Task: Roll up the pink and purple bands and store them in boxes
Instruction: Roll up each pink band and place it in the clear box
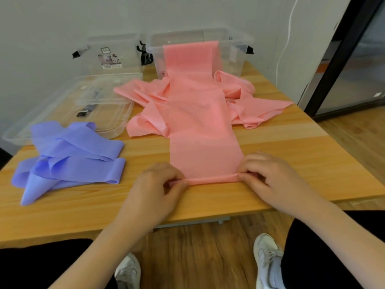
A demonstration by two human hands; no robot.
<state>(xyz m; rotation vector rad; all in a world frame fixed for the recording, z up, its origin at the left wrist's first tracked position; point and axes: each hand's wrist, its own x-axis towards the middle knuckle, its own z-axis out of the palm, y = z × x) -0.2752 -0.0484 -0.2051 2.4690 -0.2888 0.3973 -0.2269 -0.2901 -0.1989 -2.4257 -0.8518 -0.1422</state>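
your left hand (160,184) and right hand (268,180) each pinch one end of a thin first turn at the near end of the pink band (200,130), fingers curled round the little roll that lies across the wooden table (291,163) close to its front edge. from there the band runs flat away from you, over a crumpled heap of its own length in the middle of the table, and up over the rim of the clear box on the right (239,51), so most of it is not yet rolled. it looks thin, light and limp, probably stretchy and a little clingy, so the roll will likely go slack or wander sideways unless you hold both ends evenly and roll with your fingers spread along its width; the heap behind may drag or fold as you draw it in. the purple band (73,155) lies in loose folds at the left of the table, untouched by either hand, and should handle the same way; take it by a short end first. a second clear box (116,53) stands at the back left with a printed label and barcode on its front, too small to read, and a clear lid (68,105) lies in front of it.
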